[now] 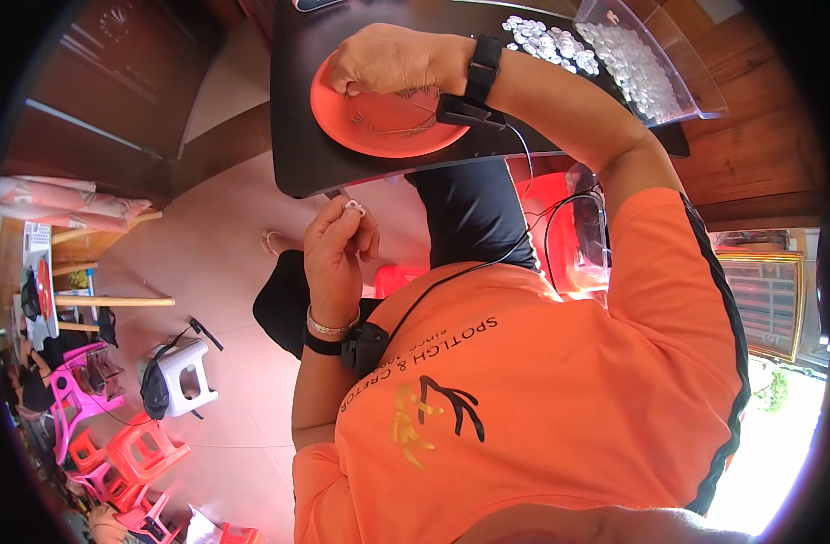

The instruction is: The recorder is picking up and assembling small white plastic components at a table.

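In the head view, left of centre, the left hand (336, 249) holds a small white ring-like piece (354, 208) pinched between thumb and fingertips. It is held over open space, just beside the front edge of the black flat-topped table (295, 136). If that pinch slackens, the piece could well drop to the pale floor (242, 363), where its small size would make it hard to find.

At the top of the frame, the right hand (378, 62) reaches into the round, shallow, orange-red plate (415, 145), its fingers drawn close together near the far left rim. Whether they grip anything, I cannot tell. Thin silvery metal pins (358, 119) lie loose in the plate; a hurried pick could take several together or prick a fingertip. Pressing on the rim might tip the plate and spill them.

A thin black cable (529, 154) runs from the black wrist strap (484, 68) past the table edge; it could snag as the arm moves. At upper right, a sweeping forearm might scatter the loose heap of clear, shiny beads (551, 43).
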Motion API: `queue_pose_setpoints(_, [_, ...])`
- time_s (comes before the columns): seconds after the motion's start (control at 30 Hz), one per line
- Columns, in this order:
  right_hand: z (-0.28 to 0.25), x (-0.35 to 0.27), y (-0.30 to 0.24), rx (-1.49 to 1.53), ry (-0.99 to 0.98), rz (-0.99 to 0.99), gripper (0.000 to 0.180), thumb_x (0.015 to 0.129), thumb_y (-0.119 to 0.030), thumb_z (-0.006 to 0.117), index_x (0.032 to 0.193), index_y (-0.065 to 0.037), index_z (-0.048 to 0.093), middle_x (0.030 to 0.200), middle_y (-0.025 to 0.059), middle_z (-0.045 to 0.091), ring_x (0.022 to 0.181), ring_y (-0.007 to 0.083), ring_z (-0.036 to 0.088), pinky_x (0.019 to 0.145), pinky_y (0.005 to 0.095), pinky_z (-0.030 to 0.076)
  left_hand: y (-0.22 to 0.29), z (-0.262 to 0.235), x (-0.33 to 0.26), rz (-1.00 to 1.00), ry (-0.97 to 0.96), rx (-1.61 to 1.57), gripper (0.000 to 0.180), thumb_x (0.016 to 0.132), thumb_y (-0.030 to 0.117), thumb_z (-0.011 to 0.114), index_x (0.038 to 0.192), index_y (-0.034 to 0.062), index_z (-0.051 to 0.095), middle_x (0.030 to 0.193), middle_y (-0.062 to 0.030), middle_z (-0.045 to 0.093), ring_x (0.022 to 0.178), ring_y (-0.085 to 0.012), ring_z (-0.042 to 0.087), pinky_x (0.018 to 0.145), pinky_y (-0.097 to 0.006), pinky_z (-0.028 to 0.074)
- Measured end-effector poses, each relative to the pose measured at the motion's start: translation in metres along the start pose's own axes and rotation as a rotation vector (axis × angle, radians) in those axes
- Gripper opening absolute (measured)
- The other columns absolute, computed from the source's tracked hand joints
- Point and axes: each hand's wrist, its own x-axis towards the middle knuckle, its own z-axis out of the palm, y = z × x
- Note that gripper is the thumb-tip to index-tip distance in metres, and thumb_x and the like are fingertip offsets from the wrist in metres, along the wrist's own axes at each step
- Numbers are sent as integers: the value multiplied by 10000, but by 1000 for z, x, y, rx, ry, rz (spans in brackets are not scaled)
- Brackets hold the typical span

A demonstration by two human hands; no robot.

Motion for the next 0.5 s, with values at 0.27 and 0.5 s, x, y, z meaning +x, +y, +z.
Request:
queue_pose_setpoints(0.27, [-22, 15, -22, -127, -130, -108, 153, 625, -68, 554, 740, 31, 575, 709, 211, 558, 688, 388, 544, 603, 425, 429, -1, 2, 4, 50, 36, 1, 234, 942, 147, 432, 740, 36, 468, 606, -5, 395, 525, -96, 379, 498, -228, 307])
queue_pose_setpoints(0.5, [-38, 1, -33, -33, -84, -8, 192, 668, -118, 574, 805, 10, 617, 817, 166, 630, 747, 334, 604, 678, 395, 475, 7, 6, 9, 71, 111, 36, 239, 969, 186, 427, 792, 33, 473, 630, -11, 380, 537, -107, 399, 461, -232, 334])
